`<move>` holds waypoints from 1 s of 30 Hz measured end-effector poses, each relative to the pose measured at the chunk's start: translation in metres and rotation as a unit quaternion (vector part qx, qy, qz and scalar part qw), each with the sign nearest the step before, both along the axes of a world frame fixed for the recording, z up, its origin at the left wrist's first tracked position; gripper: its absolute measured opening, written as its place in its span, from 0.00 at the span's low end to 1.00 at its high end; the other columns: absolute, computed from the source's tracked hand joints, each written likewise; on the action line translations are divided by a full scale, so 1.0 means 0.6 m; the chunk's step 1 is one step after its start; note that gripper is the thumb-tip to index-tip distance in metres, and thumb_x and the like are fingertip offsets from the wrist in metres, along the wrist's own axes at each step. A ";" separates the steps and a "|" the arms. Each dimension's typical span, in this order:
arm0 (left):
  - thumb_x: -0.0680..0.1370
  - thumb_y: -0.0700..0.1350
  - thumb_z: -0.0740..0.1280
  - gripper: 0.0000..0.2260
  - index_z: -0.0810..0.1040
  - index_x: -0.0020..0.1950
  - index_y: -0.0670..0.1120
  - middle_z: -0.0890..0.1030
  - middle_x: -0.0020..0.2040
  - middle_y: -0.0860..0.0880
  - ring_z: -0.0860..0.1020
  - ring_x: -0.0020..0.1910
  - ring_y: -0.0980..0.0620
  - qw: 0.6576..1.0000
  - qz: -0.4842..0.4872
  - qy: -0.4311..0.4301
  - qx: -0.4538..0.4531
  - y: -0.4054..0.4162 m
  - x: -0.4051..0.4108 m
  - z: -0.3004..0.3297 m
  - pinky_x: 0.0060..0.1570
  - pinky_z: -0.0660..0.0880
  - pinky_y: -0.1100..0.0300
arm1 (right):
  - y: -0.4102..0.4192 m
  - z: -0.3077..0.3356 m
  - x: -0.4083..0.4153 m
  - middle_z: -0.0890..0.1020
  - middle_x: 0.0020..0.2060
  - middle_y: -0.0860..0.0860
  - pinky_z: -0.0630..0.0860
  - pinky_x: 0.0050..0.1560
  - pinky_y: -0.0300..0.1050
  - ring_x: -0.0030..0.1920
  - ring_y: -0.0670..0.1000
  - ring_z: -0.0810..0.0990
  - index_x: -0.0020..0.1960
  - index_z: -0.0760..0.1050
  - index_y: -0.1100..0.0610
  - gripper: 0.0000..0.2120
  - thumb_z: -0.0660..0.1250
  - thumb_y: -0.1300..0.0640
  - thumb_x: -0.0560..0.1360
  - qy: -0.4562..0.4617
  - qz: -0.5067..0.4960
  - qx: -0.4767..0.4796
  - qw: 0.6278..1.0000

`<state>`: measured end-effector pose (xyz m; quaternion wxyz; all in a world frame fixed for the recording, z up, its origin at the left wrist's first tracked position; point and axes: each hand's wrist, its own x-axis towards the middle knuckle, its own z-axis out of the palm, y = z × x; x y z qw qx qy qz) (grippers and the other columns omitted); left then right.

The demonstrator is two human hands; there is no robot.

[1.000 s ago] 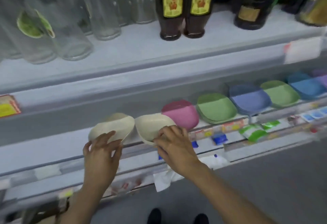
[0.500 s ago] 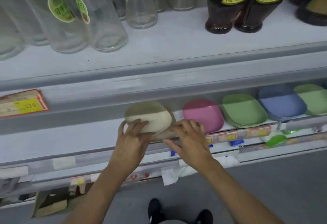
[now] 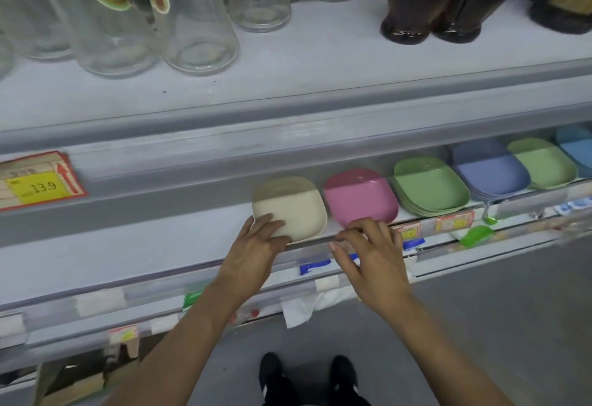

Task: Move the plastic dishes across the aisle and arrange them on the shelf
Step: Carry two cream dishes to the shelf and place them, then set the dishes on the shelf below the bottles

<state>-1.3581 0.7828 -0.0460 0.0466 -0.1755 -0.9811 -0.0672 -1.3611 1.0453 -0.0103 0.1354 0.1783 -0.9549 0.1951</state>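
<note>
At frame centre the two cream dishes now sit stacked on the shelf beside the pink dish, the left hand resting flat on them while the right hand, loosely spread and empty, has let go, so this placement looks finished.
</note>
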 end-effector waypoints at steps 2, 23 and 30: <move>0.68 0.38 0.80 0.19 0.85 0.56 0.53 0.80 0.65 0.45 0.76 0.68 0.40 1.000 0.009 0.005 0.002 0.009 0.002 0.007 0.66 0.72 0.38 | 0.002 0.005 0.001 0.77 0.53 0.46 0.66 0.56 0.51 0.54 0.52 0.75 0.53 0.82 0.49 0.14 0.62 0.42 0.80 -0.002 0.019 -0.002 1.000; 0.79 0.55 0.60 0.18 0.81 0.64 0.51 0.78 0.67 0.47 0.75 0.68 0.43 0.761 0.627 0.167 0.011 -0.283 0.750 0.169 0.62 0.71 0.40 | -0.674 0.125 0.414 0.76 0.58 0.44 0.68 0.58 0.56 0.60 0.52 0.74 0.62 0.78 0.44 0.16 0.58 0.42 0.80 -0.003 0.660 0.025 0.751; 0.80 0.58 0.58 0.20 0.80 0.66 0.52 0.77 0.69 0.47 0.72 0.71 0.45 0.549 0.821 0.154 -0.025 -0.394 1.247 0.176 0.67 0.67 0.40 | -0.963 0.156 0.919 0.79 0.61 0.46 0.67 0.61 0.53 0.62 0.52 0.77 0.61 0.80 0.45 0.19 0.57 0.41 0.79 -0.009 0.819 0.012 0.573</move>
